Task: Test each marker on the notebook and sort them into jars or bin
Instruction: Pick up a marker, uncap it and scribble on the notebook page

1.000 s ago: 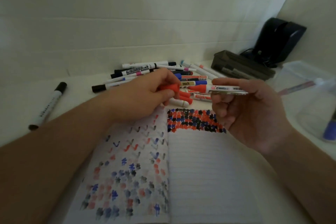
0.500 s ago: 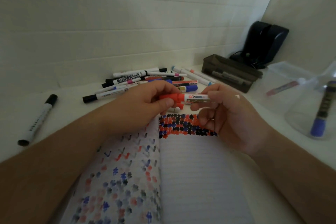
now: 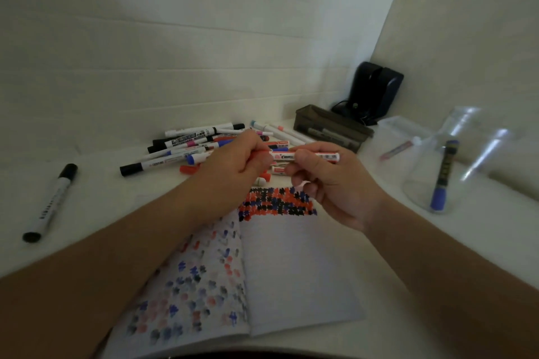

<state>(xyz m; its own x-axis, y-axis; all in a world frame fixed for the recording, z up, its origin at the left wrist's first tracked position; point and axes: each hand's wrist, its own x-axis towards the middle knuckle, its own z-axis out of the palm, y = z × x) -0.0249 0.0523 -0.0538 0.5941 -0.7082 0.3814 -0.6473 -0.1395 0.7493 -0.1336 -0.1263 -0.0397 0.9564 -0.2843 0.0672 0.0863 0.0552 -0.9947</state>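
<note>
I hold a white marker with a red cap [image 3: 309,156] level above the open notebook [image 3: 294,265]. My right hand [image 3: 329,186] pinches its white barrel. My left hand [image 3: 233,166] grips the red cap end, which its fingers mostly hide; the cap sits against the barrel. The notebook's pages carry red, blue and black test blotches. A pile of several markers [image 3: 198,143] lies beyond my hands. A clear jar [image 3: 455,160] at right holds a marker with a blue cap [image 3: 443,183].
A lone black-capped marker [image 3: 49,204] lies at far left. A dark tray [image 3: 332,128] with markers and a black device [image 3: 373,93] stand at the back right corner. A clear plastic bin [image 3: 399,137] holding a pink marker sits beside the jar. The wall is close behind.
One second ago the red cap was apart from the barrel. My hands have come together and the cap now meets the barrel. The view has shifted left.
</note>
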